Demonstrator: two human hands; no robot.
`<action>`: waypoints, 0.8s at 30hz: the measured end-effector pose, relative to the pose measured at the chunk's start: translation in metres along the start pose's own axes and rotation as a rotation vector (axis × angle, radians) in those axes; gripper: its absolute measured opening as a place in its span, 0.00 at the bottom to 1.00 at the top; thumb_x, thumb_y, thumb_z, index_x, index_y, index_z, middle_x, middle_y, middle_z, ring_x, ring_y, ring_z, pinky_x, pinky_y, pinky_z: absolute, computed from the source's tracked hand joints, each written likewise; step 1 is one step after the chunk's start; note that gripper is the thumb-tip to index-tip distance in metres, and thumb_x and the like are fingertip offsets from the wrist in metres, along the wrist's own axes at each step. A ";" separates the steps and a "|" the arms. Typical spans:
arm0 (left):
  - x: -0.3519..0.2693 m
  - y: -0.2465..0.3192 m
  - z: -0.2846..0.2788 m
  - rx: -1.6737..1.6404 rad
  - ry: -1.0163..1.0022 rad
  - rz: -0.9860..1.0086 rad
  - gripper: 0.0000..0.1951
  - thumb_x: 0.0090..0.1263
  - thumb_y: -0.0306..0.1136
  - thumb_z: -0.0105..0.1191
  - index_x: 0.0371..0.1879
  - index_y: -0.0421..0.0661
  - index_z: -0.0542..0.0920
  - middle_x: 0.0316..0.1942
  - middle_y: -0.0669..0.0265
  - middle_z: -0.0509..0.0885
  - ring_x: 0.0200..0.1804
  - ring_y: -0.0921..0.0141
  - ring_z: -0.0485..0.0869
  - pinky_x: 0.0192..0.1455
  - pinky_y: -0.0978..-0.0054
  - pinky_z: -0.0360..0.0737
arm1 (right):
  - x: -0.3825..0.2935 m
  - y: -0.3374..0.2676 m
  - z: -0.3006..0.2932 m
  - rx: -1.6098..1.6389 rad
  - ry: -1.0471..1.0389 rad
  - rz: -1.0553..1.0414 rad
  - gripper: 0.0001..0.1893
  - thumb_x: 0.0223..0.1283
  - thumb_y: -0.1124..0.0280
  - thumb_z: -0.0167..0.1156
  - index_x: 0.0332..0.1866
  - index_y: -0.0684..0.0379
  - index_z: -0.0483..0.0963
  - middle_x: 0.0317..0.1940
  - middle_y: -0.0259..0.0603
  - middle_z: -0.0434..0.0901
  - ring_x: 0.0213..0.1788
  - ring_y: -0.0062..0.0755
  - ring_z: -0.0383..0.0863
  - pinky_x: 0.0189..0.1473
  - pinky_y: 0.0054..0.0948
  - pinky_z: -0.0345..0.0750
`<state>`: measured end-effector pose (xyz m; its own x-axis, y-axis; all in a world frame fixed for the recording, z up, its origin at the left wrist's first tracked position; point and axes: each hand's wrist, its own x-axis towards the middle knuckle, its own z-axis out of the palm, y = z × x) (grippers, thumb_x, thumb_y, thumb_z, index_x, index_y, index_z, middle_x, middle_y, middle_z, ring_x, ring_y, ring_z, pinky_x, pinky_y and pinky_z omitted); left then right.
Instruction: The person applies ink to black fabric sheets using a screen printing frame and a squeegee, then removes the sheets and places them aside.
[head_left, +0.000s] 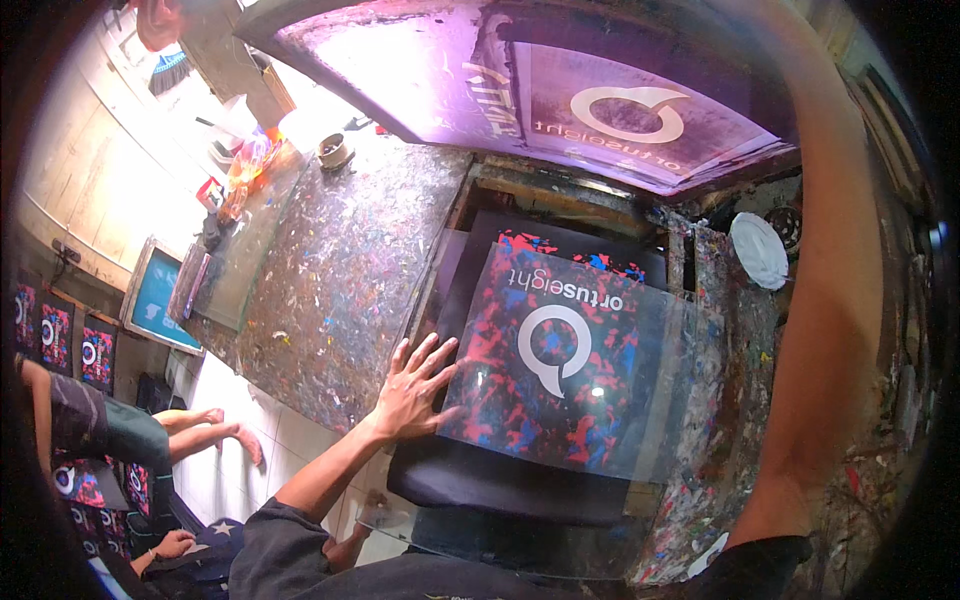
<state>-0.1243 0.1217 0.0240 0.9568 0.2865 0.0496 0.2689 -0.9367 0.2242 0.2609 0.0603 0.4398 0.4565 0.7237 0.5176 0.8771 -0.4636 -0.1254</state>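
Below me a dark printed fabric piece (457, 300) with red and blue splashes lies on the work board. Over it lies a clear sheet (645, 360) bearing a white ring logo and lettering. My left hand (416, 386), fingers spread, rests at the left edge of the sheet and holds nothing. Above the board a framed printing screen (495, 75) with purple mesh stands tilted up, showing the same logo mirrored. My right arm rises along the right side toward the screen's frame; the right hand itself is out of view.
A paint-stained table (345, 255) extends left, with a glass sheet (259, 262) and a small tin (333, 152) on it. A white-coated round lid or dish (759, 250) lies at right. Lower left, another person's legs (202, 439) and hand (174, 544) show near several printed pieces.
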 end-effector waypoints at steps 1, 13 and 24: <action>-0.002 -0.001 0.001 0.003 0.000 -0.003 0.38 0.68 0.63 0.59 0.76 0.59 0.72 0.82 0.62 0.61 0.85 0.56 0.53 0.84 0.42 0.41 | -0.001 -0.002 0.001 0.011 0.001 -0.001 0.42 0.72 0.32 0.49 0.63 0.67 0.79 0.66 0.63 0.78 0.70 0.59 0.76 0.74 0.44 0.68; 0.010 -0.002 0.013 -0.045 0.056 0.054 0.36 0.68 0.60 0.60 0.75 0.61 0.73 0.81 0.61 0.63 0.84 0.53 0.53 0.84 0.41 0.40 | -0.014 0.000 -0.014 -0.066 -0.016 0.099 0.43 0.71 0.32 0.49 0.64 0.68 0.79 0.66 0.64 0.78 0.71 0.59 0.75 0.75 0.45 0.67; 0.079 0.156 -0.023 -1.023 0.029 0.120 0.23 0.72 0.34 0.62 0.66 0.46 0.81 0.76 0.47 0.69 0.80 0.44 0.61 0.80 0.50 0.62 | -0.042 -0.016 -0.001 -0.049 0.012 0.032 0.45 0.61 0.23 0.51 0.50 0.63 0.85 0.43 0.61 0.88 0.50 0.59 0.89 0.58 0.50 0.80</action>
<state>-0.0093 0.0025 0.0854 0.9643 0.2203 0.1468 -0.0642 -0.3435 0.9370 0.2275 0.0364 0.4206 0.4818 0.7024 0.5239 0.8539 -0.5107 -0.1005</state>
